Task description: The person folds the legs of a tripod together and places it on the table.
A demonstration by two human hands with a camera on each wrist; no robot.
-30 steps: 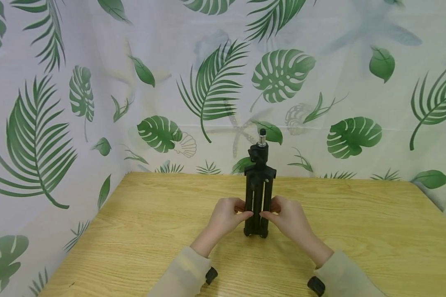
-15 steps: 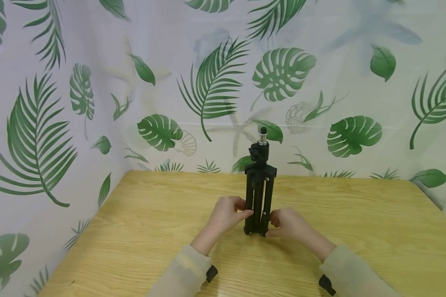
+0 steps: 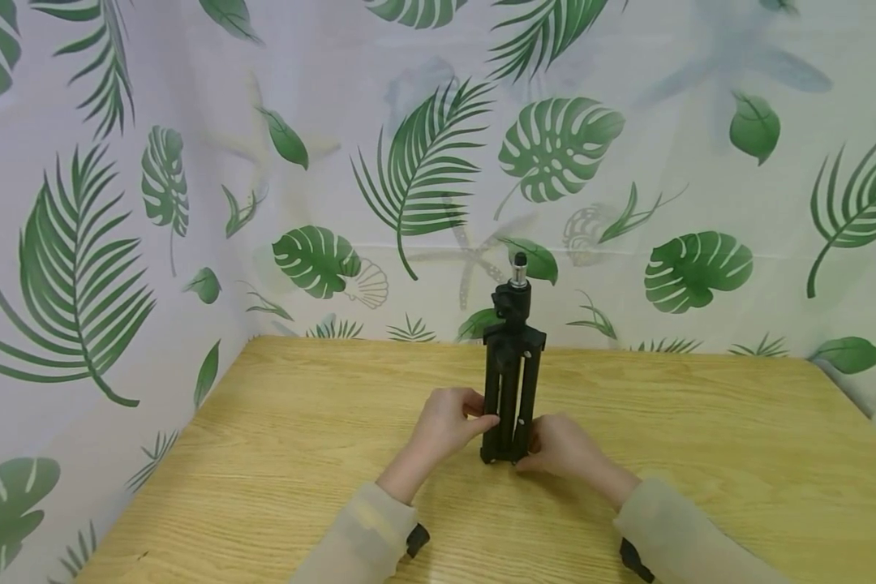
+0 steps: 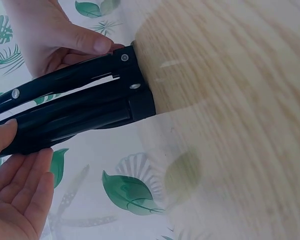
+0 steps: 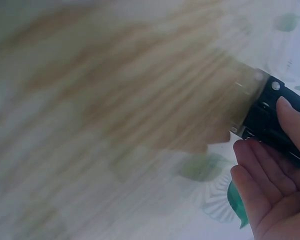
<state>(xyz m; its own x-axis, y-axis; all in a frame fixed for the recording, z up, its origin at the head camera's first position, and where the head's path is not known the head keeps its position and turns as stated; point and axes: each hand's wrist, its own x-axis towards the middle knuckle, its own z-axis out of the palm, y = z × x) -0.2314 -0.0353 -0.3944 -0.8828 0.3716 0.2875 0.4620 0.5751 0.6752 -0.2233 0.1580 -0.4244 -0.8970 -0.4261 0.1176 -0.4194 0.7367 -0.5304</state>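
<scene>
A folded black tripod [image 3: 509,389] with a silver-and-black stud on top stands upright on the wooden table [image 3: 321,405]. My left hand [image 3: 441,426] pinches its left leg below mid-height, thumb in front. Low on the other side, my right hand [image 3: 565,446] holds the foot end of the right leg, with most of its fingers hidden behind. In the left wrist view, the riveted leg ends of the tripod [image 4: 80,107] lie between both hands. The right wrist view has the thumb of my right hand [image 5: 275,200] along the tripod's lower end [image 5: 270,117].
A white cloth [image 3: 599,65] printed with green leaves hangs behind the table and along its left side. Black straps [image 3: 418,539] show under both sleeves. The table's far edge runs just behind the tripod.
My right hand has slid down the right leg from about mid-leg to its foot end. The left hand keeps its hold, and the tripod stays upright in nearly the same place.
</scene>
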